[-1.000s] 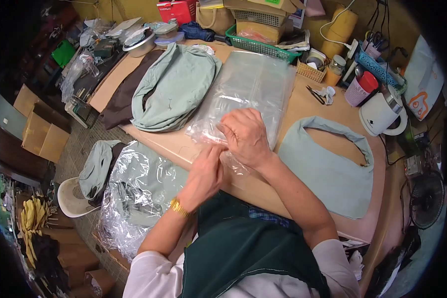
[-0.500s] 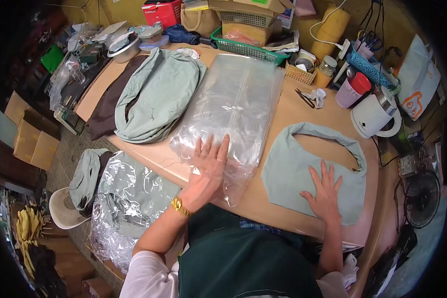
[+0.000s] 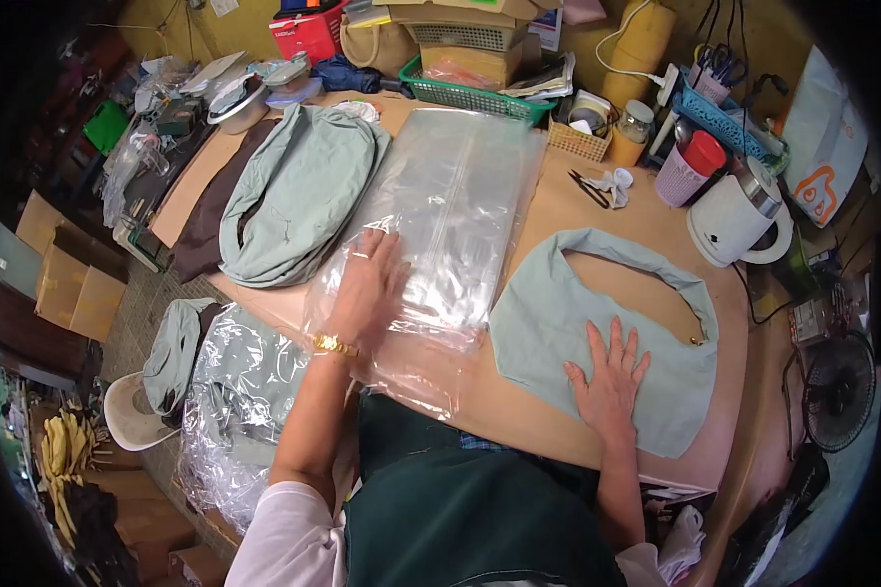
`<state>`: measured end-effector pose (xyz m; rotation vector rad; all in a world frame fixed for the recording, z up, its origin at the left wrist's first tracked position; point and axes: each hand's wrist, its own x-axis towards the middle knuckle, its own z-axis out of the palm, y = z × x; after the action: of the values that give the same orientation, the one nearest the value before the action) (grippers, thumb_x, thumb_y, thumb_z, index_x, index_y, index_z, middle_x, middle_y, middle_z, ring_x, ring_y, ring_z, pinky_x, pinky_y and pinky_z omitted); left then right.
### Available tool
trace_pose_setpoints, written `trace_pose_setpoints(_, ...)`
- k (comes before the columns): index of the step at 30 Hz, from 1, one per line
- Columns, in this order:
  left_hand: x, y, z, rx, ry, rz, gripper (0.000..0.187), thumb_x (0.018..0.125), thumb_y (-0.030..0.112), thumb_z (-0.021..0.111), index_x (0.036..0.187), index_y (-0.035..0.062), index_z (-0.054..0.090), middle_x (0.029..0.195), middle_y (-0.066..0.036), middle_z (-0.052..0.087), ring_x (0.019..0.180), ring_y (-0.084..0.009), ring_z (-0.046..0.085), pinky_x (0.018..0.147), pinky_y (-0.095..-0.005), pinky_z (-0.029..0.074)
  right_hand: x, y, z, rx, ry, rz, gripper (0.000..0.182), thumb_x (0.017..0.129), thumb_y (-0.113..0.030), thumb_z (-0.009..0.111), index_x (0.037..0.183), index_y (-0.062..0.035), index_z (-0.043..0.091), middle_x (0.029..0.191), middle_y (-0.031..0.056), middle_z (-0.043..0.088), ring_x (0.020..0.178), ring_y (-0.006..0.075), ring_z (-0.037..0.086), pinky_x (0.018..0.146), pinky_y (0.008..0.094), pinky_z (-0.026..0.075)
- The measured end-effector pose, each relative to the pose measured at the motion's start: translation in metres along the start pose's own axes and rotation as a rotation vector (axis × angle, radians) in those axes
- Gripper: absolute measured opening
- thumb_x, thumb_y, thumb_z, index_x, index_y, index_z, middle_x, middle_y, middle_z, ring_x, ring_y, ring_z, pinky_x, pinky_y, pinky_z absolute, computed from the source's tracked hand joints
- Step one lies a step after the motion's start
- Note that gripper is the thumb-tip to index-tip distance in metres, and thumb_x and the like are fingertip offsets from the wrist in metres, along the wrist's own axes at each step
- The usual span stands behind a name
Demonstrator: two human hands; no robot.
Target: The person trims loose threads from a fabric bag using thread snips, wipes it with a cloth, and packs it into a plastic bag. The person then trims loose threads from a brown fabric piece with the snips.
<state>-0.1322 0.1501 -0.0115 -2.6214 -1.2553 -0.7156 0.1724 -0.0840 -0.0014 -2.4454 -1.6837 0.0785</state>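
Observation:
A stack of clear plastic bags (image 3: 450, 196) lies across the middle of the table. On its near left part rests my left hand (image 3: 367, 284), its fingers stretched forward and a little blurred. Flat on the right side of the table is a pale green fabric bag (image 3: 533, 318) with a wide strap loop. My right hand (image 3: 609, 380) lies on that bag with the fingers spread. Several more pale green bags (image 3: 308, 196) are piled left of the plastic, on top of dark brown fabric (image 3: 201, 220).
Small black snips (image 3: 589, 189) and a white kettle (image 3: 726, 223) stand or lie at the back right. A green basket (image 3: 475, 98) is at the back edge. Plastic-wrapped fabric (image 3: 240, 372) sits below the table's left edge, beside a white chair (image 3: 132, 416).
My left hand has moved left and forward over the plastic, whose near left edge has shifted left. My right hand stays flat on the green bag. The view has shifted slightly.

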Motion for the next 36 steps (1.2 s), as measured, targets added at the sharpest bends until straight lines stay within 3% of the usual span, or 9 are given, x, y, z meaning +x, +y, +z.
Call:
trace_pose_setpoints(3,-0.003,-0.003,-0.009,-0.376,0.043,-0.117,0.039,0.086,0.018,0.068,0.120,0.0012,0.058,0.135,-0.022,0.051,0.127,-0.0403,0.045,0.104,-0.0444,0.039,-0.001,-0.001,0.001,0.008,-0.002,0.003,0.067,0.090,-0.049,0.058,0.147,-0.0182,0.039,0.156,0.0182,0.024,0.143,0.0450,0.015,0.112,0.0658,0.007)
trace_pose_setpoints(9,0.005,0.003,-0.012,-0.324,0.229,-0.063,0.017,0.080,0.012,0.073,0.088,0.0026,0.062,0.088,-0.014,0.059,0.086,-0.0345,0.056,0.075,-0.0426,0.044,-0.001,0.000,0.001,0.004,0.000,-0.003,0.067,0.090,-0.049,0.057,0.147,-0.0179,0.039,0.156,0.0184,0.024,0.143,0.0450,0.015,0.112,0.0657,0.006)
trace_pose_setpoints(14,0.007,-0.017,0.010,-0.330,0.231,-0.068,0.015,0.083,0.011,0.070,0.081,0.0026,0.058,0.081,-0.015,0.056,0.079,-0.0351,0.054,0.071,-0.0432,0.043,-0.003,-0.009,-0.005,-0.008,0.040,-0.004,0.062,0.089,-0.040,0.062,0.142,-0.0142,0.044,0.155,0.0192,0.026,0.142,0.0457,0.018,0.112,0.0641,0.011)
trace_pose_setpoints(19,0.035,-0.023,0.022,-0.165,0.262,-0.041,0.017,0.083,0.004,0.069,0.080,0.0003,0.052,0.080,-0.016,0.054,0.077,-0.0356,0.053,0.068,-0.0467,0.042,-0.007,-0.108,-0.036,0.788,0.105,-0.877,0.026,0.081,0.001,0.062,0.107,0.0002,0.064,0.116,0.0191,0.063,0.100,0.0315,0.064,0.084,0.0392,0.052)
trace_pose_setpoints(22,0.046,-0.026,0.019,-0.381,0.362,0.138,0.026,0.079,0.005,0.074,0.085,-0.0014,0.050,0.085,-0.018,0.057,0.082,-0.0379,0.056,0.067,-0.0467,0.045,-0.010,-0.191,-0.022,1.001,-0.320,-1.118,0.023,0.085,0.002,0.054,0.106,0.0013,0.063,0.117,0.0206,0.062,0.103,0.0313,0.064,0.090,0.0409,0.051)
trace_pose_setpoints(26,0.035,-0.052,0.009,-0.555,0.106,0.163,0.017,0.087,0.003,0.063,0.097,-0.0004,0.050,0.091,-0.021,0.060,0.089,-0.0395,0.061,0.073,-0.0419,0.052,0.033,-0.238,-0.009,0.646,-0.287,-0.894,0.027,0.085,-0.005,0.054,0.107,0.0085,0.063,0.126,0.0293,0.054,0.112,0.0406,0.058,0.095,0.0484,0.046)
trace_pose_setpoints(28,0.028,-0.039,-0.024,-0.371,-0.149,-0.221,0.026,0.078,-0.004,0.063,0.099,0.0004,0.050,0.099,-0.026,0.065,0.090,-0.0415,0.065,0.077,-0.0428,0.052,0.042,-0.249,-0.008,0.399,-0.349,-0.774,0.032,0.086,-0.007,0.054,0.110,0.0115,0.062,0.133,0.0326,0.049,0.117,0.0439,0.054,0.099,0.0508,0.044)
trace_pose_setpoints(30,0.015,-0.043,-0.009,-0.580,0.071,-0.162,0.033,0.077,-0.004,0.059,0.110,0.0010,0.057,0.105,-0.027,0.066,0.096,-0.0404,0.066,0.081,-0.0419,0.052,0.043,-0.267,0.012,0.085,0.057,-0.703,0.047,0.085,-0.012,0.055,0.123,0.0162,0.055,0.146,0.0359,0.033,0.128,0.0501,0.042,0.106,0.0552,0.036)
trace_pose_setpoints(36,0.017,-0.034,-0.009,-0.588,0.166,-0.339,0.054,0.081,-0.001,0.059,0.135,0.0072,0.054,0.111,-0.021,0.066,0.095,-0.0313,0.066,0.081,-0.0379,0.050,0.072,-0.282,0.028,-0.094,-0.196,-0.535,0.064,0.086,-0.017,0.054,0.138,0.0160,0.039,0.153,0.0334,0.020,0.138,0.0513,0.027,0.113,0.0572,0.025)
